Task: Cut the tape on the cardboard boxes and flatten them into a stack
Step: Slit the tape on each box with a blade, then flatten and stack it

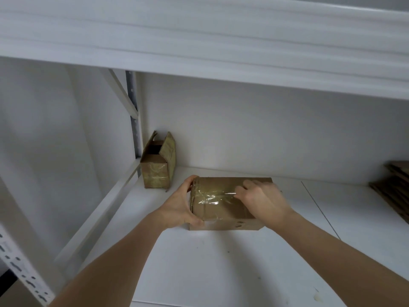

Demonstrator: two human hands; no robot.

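A closed brown cardboard box (221,209) lies on the white shelf (221,262), its top sealed with shiny clear tape (212,196). My left hand (179,207) grips the box's left end, thumb at the front corner, fingers curled over the back corner. My right hand (261,200) rests on the top of the box with its fingers curled around a small blade whose thin tip (231,192) touches the tape near the middle seam. Most of the tool is hidden in the hand.
A second, smaller taped box (158,167) stands upright in the back left corner with its top flaps open. Flattened cardboard pieces (394,187) lie stacked at the far right. An upper shelf (199,41) hangs overhead; a metal upright (135,120) stands at the left.
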